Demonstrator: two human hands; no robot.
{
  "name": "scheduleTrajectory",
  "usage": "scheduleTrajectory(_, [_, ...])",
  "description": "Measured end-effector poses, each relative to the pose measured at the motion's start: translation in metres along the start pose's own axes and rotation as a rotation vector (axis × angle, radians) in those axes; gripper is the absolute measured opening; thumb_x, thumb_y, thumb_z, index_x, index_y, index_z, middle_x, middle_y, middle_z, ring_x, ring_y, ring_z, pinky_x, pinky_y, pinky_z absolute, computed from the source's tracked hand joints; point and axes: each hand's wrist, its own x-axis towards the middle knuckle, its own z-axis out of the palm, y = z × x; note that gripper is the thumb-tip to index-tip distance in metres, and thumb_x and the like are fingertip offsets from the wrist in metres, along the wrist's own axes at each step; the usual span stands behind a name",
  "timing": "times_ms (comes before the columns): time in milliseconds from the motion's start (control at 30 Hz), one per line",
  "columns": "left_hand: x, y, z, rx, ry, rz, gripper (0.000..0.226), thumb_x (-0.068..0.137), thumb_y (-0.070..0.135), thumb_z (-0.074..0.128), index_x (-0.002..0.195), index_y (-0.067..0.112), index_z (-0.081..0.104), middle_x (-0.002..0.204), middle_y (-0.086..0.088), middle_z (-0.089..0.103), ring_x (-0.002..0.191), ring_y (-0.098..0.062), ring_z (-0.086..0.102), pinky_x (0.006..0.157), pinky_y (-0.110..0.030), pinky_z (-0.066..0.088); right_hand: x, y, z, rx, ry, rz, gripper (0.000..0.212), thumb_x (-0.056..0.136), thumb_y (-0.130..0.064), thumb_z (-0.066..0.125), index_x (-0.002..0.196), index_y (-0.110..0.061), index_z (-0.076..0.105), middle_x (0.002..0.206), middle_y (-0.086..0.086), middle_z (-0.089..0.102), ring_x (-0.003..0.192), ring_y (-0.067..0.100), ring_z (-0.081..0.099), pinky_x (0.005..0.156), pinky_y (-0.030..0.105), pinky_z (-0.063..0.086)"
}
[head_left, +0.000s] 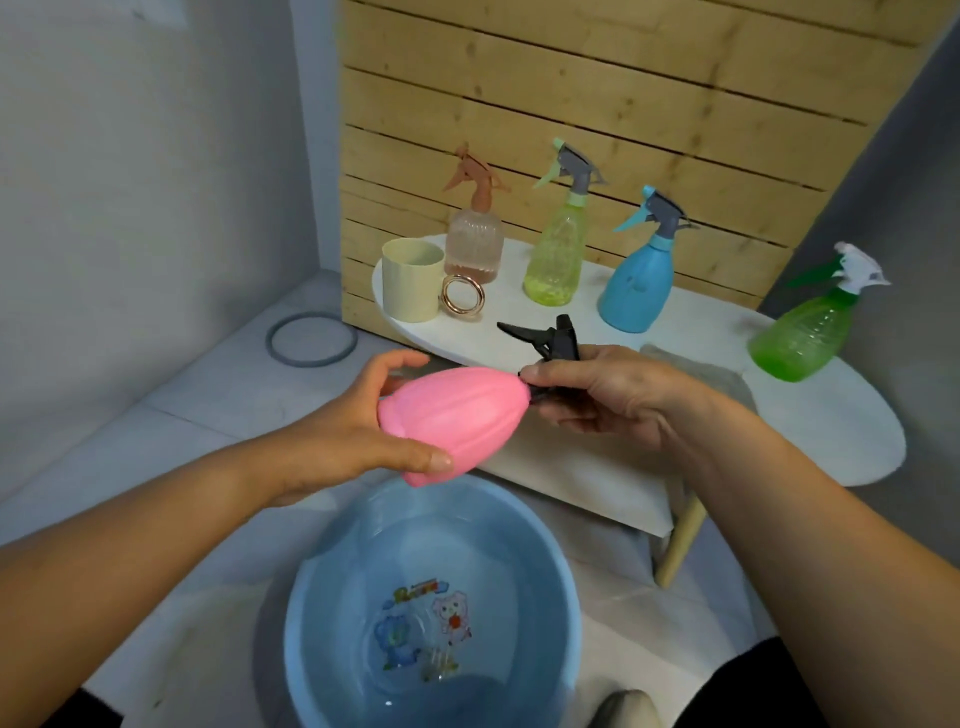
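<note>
- Left hand (358, 431) wraps the body of the pink bottle (452, 421). The bottle lies on its side in the air above the far rim of the blue basin (332, 571), neck pointing right.
- Right hand (608, 400) grips the collar of the black spray head (556, 340) at the neck.
- Risk: if the head comes loose with the bottle flat, contents may pour past the basin onto the counter (831, 441) or floor.
- Risk: smooth plastic may slip in the left hand under twisting force.
- Bottle: opaque pink plastic, egg-shaped, lengthwise ribs. Head: hard, angular. Basin: round, glossy, holding shallow water.
</note>
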Motion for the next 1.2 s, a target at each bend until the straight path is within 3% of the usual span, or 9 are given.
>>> scheduleTrajectory(67, [0.002,-0.001,-0.001,-0.295,0.045,-0.073,0.098,0.048,0.052,0.098,0.132,0.040,0.048,0.131,0.001,0.054,0.108,-0.020,0.070,0.077,-0.036,0.062,0.000,0.002,-0.002,0.033,-0.007,-0.038,0.023,0.077,-0.017,0.085,0.094,-0.020,0.069,0.090,0.008,0.075,0.076,0.021,0.064,0.079,0.031,0.047])
scheduleTrajectory(167, [0.003,0.002,-0.003,-0.421,0.082,-0.157,0.058,0.081,0.058,0.067,0.130,0.028,0.057,0.122,-0.012,0.065,0.084,-0.023,0.076,0.066,-0.038,0.063,-0.001,0.004,-0.002,0.074,-0.026,-0.063,0.027,0.075,-0.011,0.085,0.092,-0.020,0.067,0.093,0.011,0.074,0.091,0.027,0.059,0.090,0.037,0.044])
scheduleTrajectory(300, [0.001,-0.001,-0.004,-0.438,0.056,-0.339,0.073,0.080,0.075,0.054,0.127,0.021,0.068,0.113,-0.016,0.070,0.087,-0.025,0.072,0.065,-0.038,0.063,-0.002,0.006,0.007,0.063,-0.010,-0.064,0.022,0.077,-0.013,0.084,0.090,-0.019,0.067,0.089,0.008,0.075,0.085,0.023,0.067,0.088,0.033,0.052])
scheduleTrajectory(467, [-0.004,0.000,-0.007,-0.275,-0.005,-0.201,0.129,0.034,0.041,0.104,0.146,0.044,0.040,0.136,0.002,0.054,0.101,-0.021,0.074,0.078,-0.040,0.063,0.001,0.008,0.009,0.061,0.026,-0.006,0.017,0.080,-0.020,0.081,0.093,-0.016,0.071,0.086,0.006,0.077,0.070,0.018,0.071,0.074,0.027,0.051])
scheduleTrajectory(567, [-0.006,0.001,-0.005,-0.193,0.037,-0.189,0.102,0.059,0.035,0.096,0.143,0.047,0.040,0.131,0.001,0.058,0.100,-0.025,0.074,0.077,-0.037,0.062,-0.001,0.009,0.007,0.080,0.020,-0.022,0.017,0.079,-0.014,0.082,0.090,-0.017,0.069,0.088,0.008,0.077,0.081,0.023,0.070,0.090,0.034,0.050])
scheduleTrajectory(667, [-0.008,0.002,-0.009,-0.272,-0.017,-0.252,0.080,0.065,0.061,0.084,0.136,0.037,0.054,0.122,-0.012,0.071,0.103,-0.032,0.073,0.081,-0.040,0.062,-0.003,0.006,0.002,0.037,0.031,-0.081,0.034,0.075,-0.015,0.086,0.104,-0.017,0.068,0.100,0.011,0.078,0.092,0.025,0.071,0.088,0.034,0.045])
scheduleTrajectory(800, [-0.005,0.008,-0.009,-0.439,-0.003,-0.337,0.066,0.082,0.070,0.066,0.130,0.025,0.063,0.107,-0.022,0.072,0.076,-0.031,0.070,0.058,-0.032,0.061,-0.006,0.002,-0.002,-0.058,0.038,-0.189,0.041,0.076,-0.017,0.086,0.113,-0.024,0.070,0.102,-0.005,0.078,0.089,0.009,0.073,0.088,0.032,0.048])
scheduleTrajectory(1000, [-0.004,0.006,-0.020,-0.548,0.033,-0.525,0.073,0.086,0.073,0.049,0.128,0.015,0.062,0.101,-0.029,0.070,0.072,-0.032,0.067,0.062,-0.036,0.060,-0.006,-0.001,-0.026,-0.020,0.066,-0.236,0.038,0.082,-0.016,0.080,0.117,-0.022,0.067,0.109,0.008,0.077,0.101,0.023,0.073,0.096,0.035,0.041])
scheduleTrajectory(1200, [-0.003,0.001,-0.029,-0.573,0.039,-0.450,0.086,0.074,0.079,0.060,0.132,0.017,0.061,0.115,-0.027,0.069,0.090,-0.036,0.069,0.075,-0.041,0.062,0.003,0.012,-0.066,0.136,0.158,-0.109,0.042,0.086,-0.028,0.077,0.122,-0.009,0.064,0.111,0.015,0.075,0.066,0.013,0.062,0.082,0.032,0.048])
